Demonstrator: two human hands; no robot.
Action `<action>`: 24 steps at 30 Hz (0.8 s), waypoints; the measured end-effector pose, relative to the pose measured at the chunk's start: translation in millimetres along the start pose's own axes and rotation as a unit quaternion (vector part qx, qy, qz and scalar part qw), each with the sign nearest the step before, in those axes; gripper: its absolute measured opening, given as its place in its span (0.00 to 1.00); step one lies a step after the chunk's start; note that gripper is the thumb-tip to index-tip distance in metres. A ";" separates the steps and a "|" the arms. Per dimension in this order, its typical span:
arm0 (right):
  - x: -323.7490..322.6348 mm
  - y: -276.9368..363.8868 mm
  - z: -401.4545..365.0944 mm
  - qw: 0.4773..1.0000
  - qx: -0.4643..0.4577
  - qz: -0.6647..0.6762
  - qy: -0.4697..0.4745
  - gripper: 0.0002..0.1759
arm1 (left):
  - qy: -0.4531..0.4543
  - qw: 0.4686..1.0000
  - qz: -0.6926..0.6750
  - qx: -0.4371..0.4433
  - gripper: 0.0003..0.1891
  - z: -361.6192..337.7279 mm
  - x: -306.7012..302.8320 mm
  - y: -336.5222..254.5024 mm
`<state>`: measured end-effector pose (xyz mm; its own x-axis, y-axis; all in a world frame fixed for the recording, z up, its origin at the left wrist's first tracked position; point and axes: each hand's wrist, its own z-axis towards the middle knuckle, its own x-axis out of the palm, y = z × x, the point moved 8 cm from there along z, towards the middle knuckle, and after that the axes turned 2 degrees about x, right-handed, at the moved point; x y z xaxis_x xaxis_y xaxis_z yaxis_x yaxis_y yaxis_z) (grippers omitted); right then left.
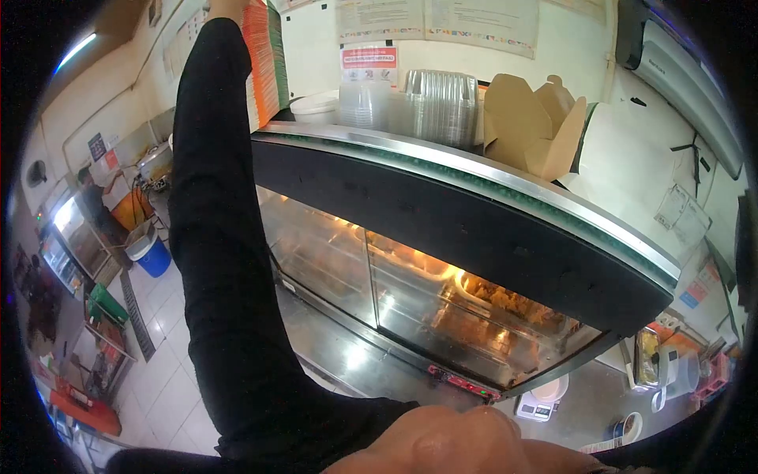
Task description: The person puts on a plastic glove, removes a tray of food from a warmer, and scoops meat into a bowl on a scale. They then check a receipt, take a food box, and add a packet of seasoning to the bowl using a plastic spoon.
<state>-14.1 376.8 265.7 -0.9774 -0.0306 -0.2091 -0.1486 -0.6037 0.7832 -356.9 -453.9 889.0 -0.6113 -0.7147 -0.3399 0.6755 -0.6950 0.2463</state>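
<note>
My left arm, in a black sleeve, reaches up to the top edge. Only a sliver of my left hand (226,8) shows there, its fingers out of frame, beside a stack of orange, white and green folded cartons (264,67). Low in the middle, very near the camera, is my right hand (442,441). It looks bent into a fist, with its inner side hidden, so I cannot see what it holds. Beyond it stands a lit glass food warmer (466,197) with browned food (505,299) in pans behind the glass.
On the warmer's top stand clear plastic cups (365,107), stacked clear lids or tubs (440,107) and an open brown takeaway box (525,126). A kitchen scale (537,407) is at right. At left are a blue bin (151,257) and a person (99,201).
</note>
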 end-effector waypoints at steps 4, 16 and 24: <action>-8.9 0.9 -3.6 1.000 0.001 -0.008 -0.006 0.21 | -0.117 0.988 0.099 0.008 0.33 5.0 25.4 7.5; -34.6 -1.4 -10.4 0.999 0.011 -0.024 -0.023 0.21 | 0.008 1.000 0.018 0.016 0.53 -30.8 -37.7 2.2; -65.4 -5.8 -18.2 0.998 0.021 -0.051 -0.036 0.21 | -0.148 0.982 -0.111 0.031 0.37 -50.3 -76.8 2.3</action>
<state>53.4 367.8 264.1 -0.9649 0.0867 -0.2479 -0.2524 -0.5671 0.7840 -287.7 -396.6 870.0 -0.8401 -0.5300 -0.1158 0.4908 -0.8335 0.2538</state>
